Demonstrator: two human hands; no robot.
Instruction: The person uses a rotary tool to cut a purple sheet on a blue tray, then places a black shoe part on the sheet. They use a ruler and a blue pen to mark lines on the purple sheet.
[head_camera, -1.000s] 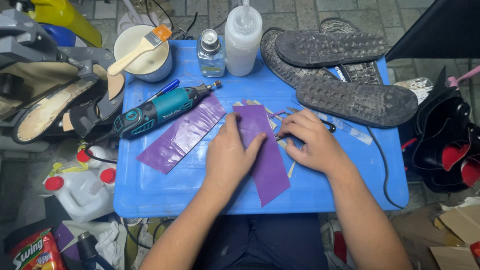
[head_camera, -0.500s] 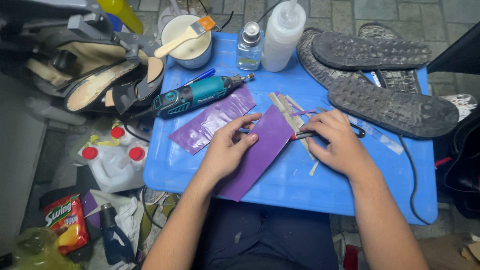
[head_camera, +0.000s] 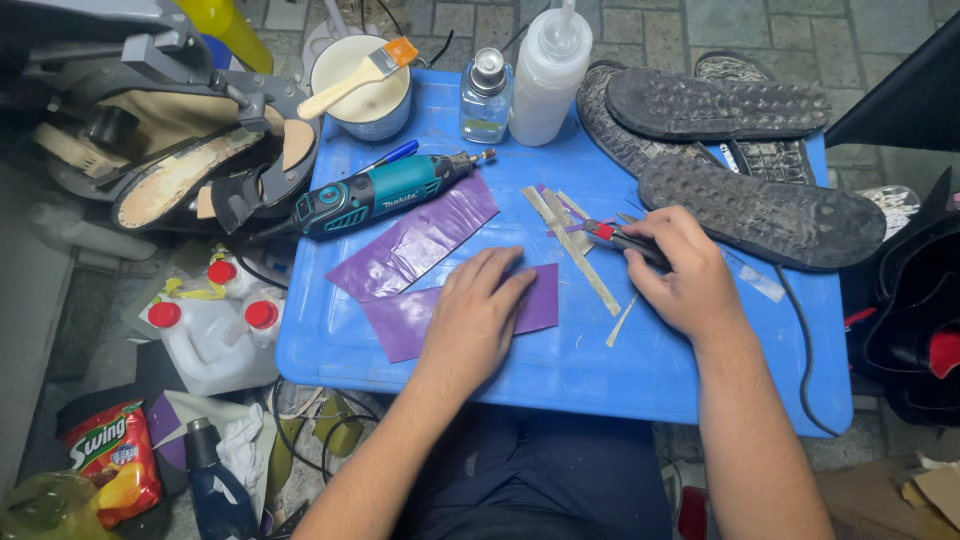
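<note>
Head view shows the left hand (head_camera: 478, 315) pressed flat and open on a purple sheet (head_camera: 415, 320), thin, limp and probably slippery, best pinned near its edge. Just right of it, the right hand (head_camera: 685, 275) grips a red-handled cutter (head_camera: 612, 235) over stiff pale strips (head_camera: 580, 255).

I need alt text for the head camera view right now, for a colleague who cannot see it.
Seen from above, a person's left hand presses flat on a purple sheet on a blue plastic table, while the right hand grips a red-tipped cutting tool over cut strips. A teal rotary tool, a second purple sheet and black shoe soles lie behind.
</note>
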